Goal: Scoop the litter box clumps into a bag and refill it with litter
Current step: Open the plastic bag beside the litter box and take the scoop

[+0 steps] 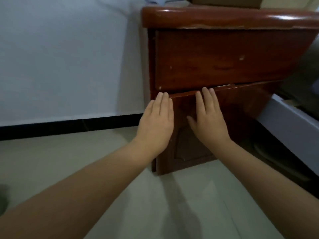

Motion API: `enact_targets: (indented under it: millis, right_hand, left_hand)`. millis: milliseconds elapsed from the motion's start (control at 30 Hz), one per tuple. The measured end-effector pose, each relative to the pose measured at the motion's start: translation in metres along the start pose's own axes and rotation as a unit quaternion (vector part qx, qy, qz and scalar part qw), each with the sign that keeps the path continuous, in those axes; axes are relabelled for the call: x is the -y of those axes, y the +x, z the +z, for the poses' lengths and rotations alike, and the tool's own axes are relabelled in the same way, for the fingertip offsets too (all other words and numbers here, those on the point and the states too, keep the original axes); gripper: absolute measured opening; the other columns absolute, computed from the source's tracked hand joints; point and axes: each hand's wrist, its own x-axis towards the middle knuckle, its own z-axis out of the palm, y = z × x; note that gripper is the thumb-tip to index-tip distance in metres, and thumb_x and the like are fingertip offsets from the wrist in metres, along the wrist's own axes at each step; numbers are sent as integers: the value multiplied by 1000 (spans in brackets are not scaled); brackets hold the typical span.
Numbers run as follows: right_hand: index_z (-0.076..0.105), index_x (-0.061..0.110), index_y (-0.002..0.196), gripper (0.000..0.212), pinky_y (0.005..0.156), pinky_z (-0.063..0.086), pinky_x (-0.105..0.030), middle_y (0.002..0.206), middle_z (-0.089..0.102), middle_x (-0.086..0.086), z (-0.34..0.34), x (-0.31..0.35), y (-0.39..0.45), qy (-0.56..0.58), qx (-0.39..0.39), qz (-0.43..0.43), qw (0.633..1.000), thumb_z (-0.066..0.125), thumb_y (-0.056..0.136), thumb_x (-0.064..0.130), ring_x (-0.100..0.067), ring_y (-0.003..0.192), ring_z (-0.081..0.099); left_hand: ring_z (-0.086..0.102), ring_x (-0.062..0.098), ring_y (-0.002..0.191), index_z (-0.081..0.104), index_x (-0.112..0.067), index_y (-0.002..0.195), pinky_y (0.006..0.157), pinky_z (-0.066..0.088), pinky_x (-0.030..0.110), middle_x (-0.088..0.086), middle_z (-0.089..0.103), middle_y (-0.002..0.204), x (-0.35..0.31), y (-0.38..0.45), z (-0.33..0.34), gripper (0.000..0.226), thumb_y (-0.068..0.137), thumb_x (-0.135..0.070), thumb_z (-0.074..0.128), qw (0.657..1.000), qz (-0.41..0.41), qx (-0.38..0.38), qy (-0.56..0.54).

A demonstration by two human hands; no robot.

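Note:
No litter box, scoop, bag or litter shows in the head view. A dark red wooden cabinet (215, 62) stands on the floor against the wall. Its lower door (241, 107) stands slightly out from the body, with a thin gap along its top edge. My left hand (156, 123) lies flat with straight fingers at the door's left edge, fingertips at its top corner. My right hand (208, 118) lies flat on the door front, fingertips reaching the top edge. Neither hand holds anything.
A white wall (60, 57) with a black baseboard (69, 125) runs to the left. Pale floor tiles (172, 204) spread below. A grey-white bed frame edge (293, 128) stands right of the cabinet. A cardboard box (224, 1) sits on the cabinet top.

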Motion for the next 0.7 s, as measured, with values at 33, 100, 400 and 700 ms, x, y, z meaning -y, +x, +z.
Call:
enact_targets:
  millis: [33, 100, 400, 700]
  right_hand:
    - [51, -11, 122, 67, 98, 31, -46, 126, 52, -34, 2, 8, 0, 4, 6, -2, 1000, 80, 67, 13, -49, 119, 49]
    - [50, -7, 126, 69, 100, 30, -47, 132, 47, -33, 1, 30, -2, 14, 53, -12, 998, 80, 68, 15, -47, 124, 45]
    - [17, 11, 147, 78, 119, 4, -34, 157, 3, -12, -13, 267, -30, 93, 243, -222, 940, 50, 88, 49, -26, 146, 0]
    - [26, 11, 144, 53, 110, 26, -31, 148, 31, -8, -57, 500, -97, 159, 268, -415, 855, 41, 96, 29, -22, 138, 25]
  left_hand:
    - [-2, 34, 144, -7, 6, 145, 117, 2, 40, 24, -3, 154, 6, -6, 1, 72, 94, -13, 41, 999, -21, 39, 2]
    - [-7, 30, 145, -10, 1, 146, 117, -3, 39, 19, -7, 155, 27, -22, 6, 67, 97, -15, 32, 996, -62, 66, -4]
    - [-1, 28, 145, 6, -13, 149, 117, 5, 43, 9, 3, 157, 178, -246, 58, 57, 98, -19, 30, 908, -350, 223, -65]
    - [38, 29, 119, 41, -13, 125, 91, 38, 37, 8, 42, 129, 265, -440, 29, 30, 95, -19, 38, 805, -524, 266, -80]
